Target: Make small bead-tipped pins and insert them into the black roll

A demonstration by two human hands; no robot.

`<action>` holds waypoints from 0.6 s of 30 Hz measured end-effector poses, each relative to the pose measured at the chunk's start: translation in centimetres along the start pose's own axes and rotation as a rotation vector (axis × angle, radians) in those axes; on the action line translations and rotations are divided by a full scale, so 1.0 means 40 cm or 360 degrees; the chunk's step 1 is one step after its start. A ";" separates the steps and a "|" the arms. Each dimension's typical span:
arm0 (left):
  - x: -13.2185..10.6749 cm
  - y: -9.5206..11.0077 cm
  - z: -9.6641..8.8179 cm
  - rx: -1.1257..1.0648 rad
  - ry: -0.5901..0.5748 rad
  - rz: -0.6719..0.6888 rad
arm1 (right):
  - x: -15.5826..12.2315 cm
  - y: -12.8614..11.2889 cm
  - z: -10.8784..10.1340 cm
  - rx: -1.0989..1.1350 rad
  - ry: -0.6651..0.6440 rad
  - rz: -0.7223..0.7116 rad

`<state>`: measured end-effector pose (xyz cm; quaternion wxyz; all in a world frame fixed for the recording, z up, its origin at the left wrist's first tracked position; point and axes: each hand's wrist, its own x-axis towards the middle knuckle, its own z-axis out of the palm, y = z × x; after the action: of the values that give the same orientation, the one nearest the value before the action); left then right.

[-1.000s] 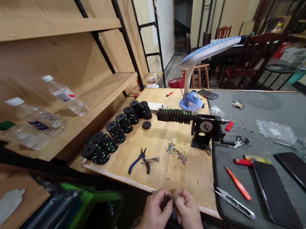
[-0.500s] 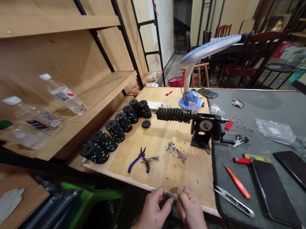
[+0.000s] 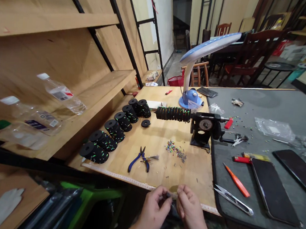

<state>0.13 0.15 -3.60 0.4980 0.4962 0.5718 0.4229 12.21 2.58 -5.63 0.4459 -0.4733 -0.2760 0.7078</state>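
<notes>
At the table's front edge, my left hand [image 3: 154, 210] is closed, with thumb and forefinger pinching something small and dark that I cannot make out. Close beside it, my right hand [image 3: 191, 210] is closed too, its fingertips pressed together on something too small to name. Just beyond the hands lie small multicoloured beads [image 3: 170, 146] and a heap of tiny metal pieces [image 3: 181, 156]. Blue-handled pliers [image 3: 137, 160] rest open to the left of these. Farther back, a black spool [image 3: 173, 113] wound with line and bright bits sits on a black hand-cranked winder [image 3: 203, 129].
Several wound black spools [image 3: 100, 140] stand in a row at the left. A blue-and-white lamp [image 3: 190, 97] rises behind the winder. On the grey mat [image 3: 230, 162] at the right are thread snips [image 3: 235, 200], an orange-handled tool [image 3: 236, 179] and phones [image 3: 272, 192]. Bottles [image 3: 64, 94] lie on the shelf.
The hands stay at the same place, with only a slight shift of the fingers. The whole view has moved very slightly; nothing on the table has been moved.
</notes>
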 end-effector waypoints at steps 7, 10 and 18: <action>0.010 0.008 0.006 -0.0042 0.0029 -0.0032 | -0.001 0.002 0.005 -0.0105 -0.0006 -0.0021; 0.015 0.011 0.004 0.0020 0.0023 -0.0054 | -0.006 -0.012 0.005 -0.0124 -0.0036 -0.0025; 0.033 0.048 -0.029 0.0095 0.0014 0.0033 | -0.017 -0.051 -0.008 -0.0442 -0.0227 -0.0186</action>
<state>-0.73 1.74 -1.74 0.4760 0.5149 0.5811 0.4130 13.36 2.86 -3.82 0.3960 -0.4620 -0.4292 0.6675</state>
